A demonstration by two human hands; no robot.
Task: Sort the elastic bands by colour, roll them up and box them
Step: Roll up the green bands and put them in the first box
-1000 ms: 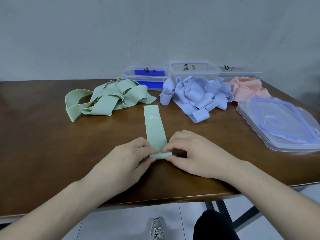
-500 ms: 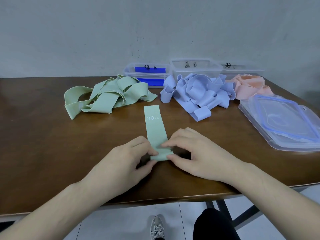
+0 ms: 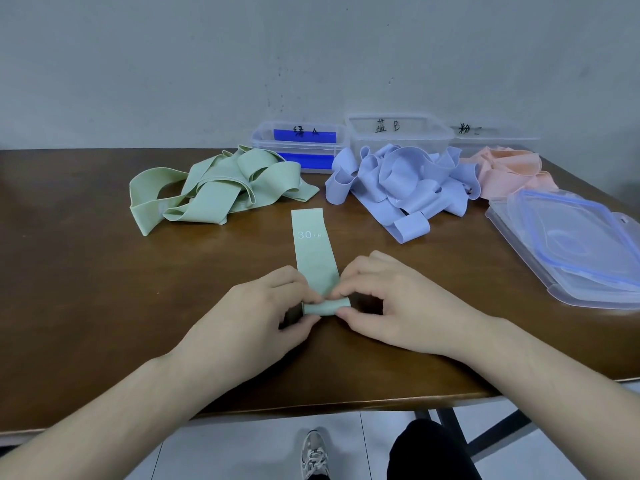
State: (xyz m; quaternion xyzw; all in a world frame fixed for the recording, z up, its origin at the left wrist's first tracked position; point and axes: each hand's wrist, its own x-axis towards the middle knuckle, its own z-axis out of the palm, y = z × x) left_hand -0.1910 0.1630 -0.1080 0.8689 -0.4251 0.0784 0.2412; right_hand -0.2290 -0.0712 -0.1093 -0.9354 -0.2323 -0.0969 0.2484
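Between hands: "30 LB" band

bare table is left open left of the grip; stacked lids are found to its right.

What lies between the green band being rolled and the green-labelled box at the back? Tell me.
The pile of loose green bands lies on the table roughly between the green band, pinched by the left hand and right hand, and the box. Lifting over clears it.
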